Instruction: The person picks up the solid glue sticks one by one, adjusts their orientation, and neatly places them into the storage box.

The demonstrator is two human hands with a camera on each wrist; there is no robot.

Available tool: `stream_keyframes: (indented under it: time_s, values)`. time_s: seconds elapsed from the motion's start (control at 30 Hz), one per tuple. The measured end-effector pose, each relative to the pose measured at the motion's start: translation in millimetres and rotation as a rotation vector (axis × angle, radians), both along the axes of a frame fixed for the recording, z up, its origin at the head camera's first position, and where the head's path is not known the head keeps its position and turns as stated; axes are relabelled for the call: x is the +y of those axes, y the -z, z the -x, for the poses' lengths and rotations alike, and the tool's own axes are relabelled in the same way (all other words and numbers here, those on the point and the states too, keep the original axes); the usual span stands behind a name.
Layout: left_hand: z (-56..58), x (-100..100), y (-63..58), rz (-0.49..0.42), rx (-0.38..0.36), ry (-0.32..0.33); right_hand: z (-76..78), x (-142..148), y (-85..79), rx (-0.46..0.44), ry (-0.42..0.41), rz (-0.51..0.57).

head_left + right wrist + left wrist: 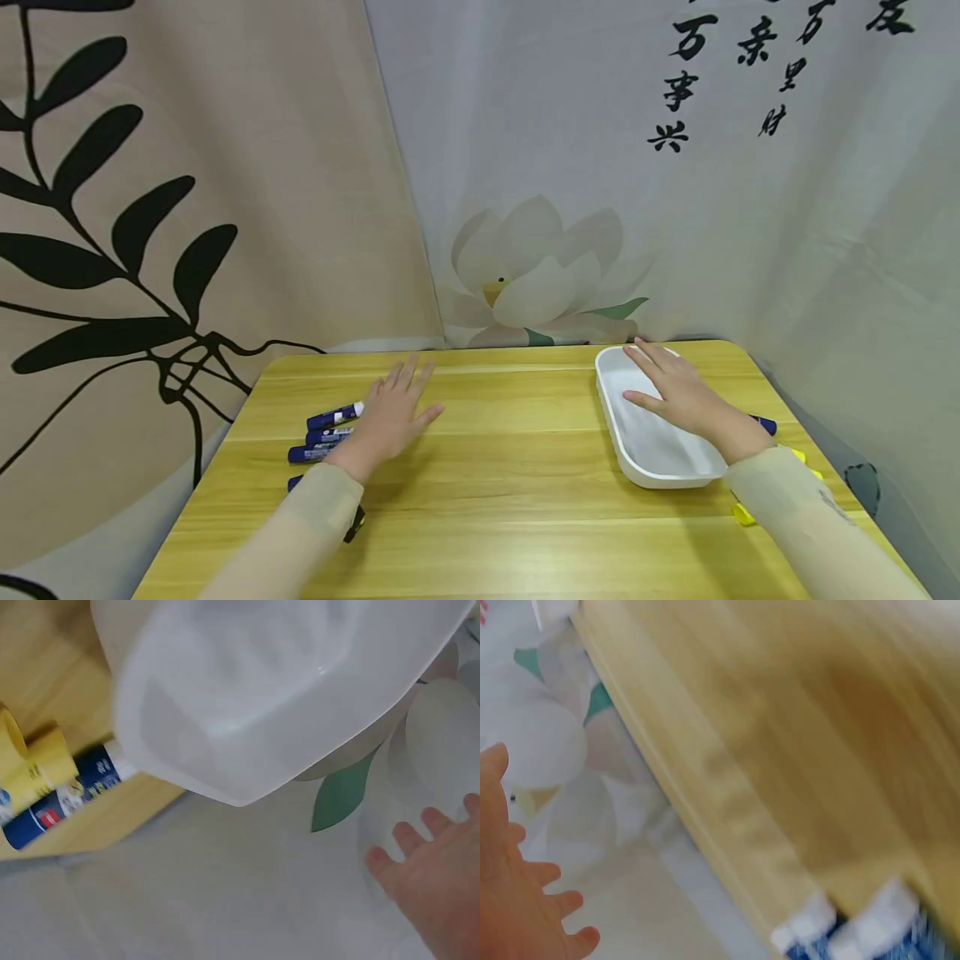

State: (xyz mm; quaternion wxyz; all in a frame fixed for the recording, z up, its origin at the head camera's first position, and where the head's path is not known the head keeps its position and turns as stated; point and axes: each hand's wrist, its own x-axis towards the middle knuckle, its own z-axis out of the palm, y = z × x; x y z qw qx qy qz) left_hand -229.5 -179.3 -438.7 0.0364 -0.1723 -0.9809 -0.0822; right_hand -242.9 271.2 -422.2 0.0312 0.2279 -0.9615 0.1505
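Note:
My left hand [390, 414] is held over the left half of the table with fingers straight and spread, holding nothing. Beside and partly under it lie several blue marker-like tubes [330, 417] with white ends; the left wrist view catches two of their white ends [810, 924], blurred. A white rectangular tray [633, 458] sits at the right, with nothing visible inside. Over its far right part my right hand [686, 402] reaches out flat, thumb apart and empty. In the right wrist view that hand [435, 870] appears past the tray [247, 765], fingers extended.
Right of the tray, partly behind the right forearm, lie yellow tubes [45, 772] and a blue tube [67, 799] with a white end. A small black item [355, 525] shows beside the left sleeve. The wooden table [510, 467] backs onto printed curtains [555, 167].

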Motion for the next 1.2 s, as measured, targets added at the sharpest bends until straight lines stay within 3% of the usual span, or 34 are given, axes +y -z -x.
stream_keyframes:
  time_s: [0.3,0.57,0.7,0.87,1.2]
  values:
    - [-4.6,59,17.3,-0.232,-0.088,0.079,-5.7,33,10.1,-0.129,0.196,0.100]
    - [-13.0,127,33.3,-0.487,-0.317,0.113,-12.5,55,23.3,-0.264,0.341,0.201]
    - [-19.9,154,39.3,-0.668,-0.435,0.113,-17.1,59,27.0,-0.339,0.419,0.214]
    - [-25.8,179,47.0,-0.873,-0.559,0.073,-19.5,65,31.5,-0.408,0.488,0.227]
    - [-34.4,222,51.8,-1.100,-0.698,-0.113,-24.5,73,42.7,-0.392,0.503,0.270]
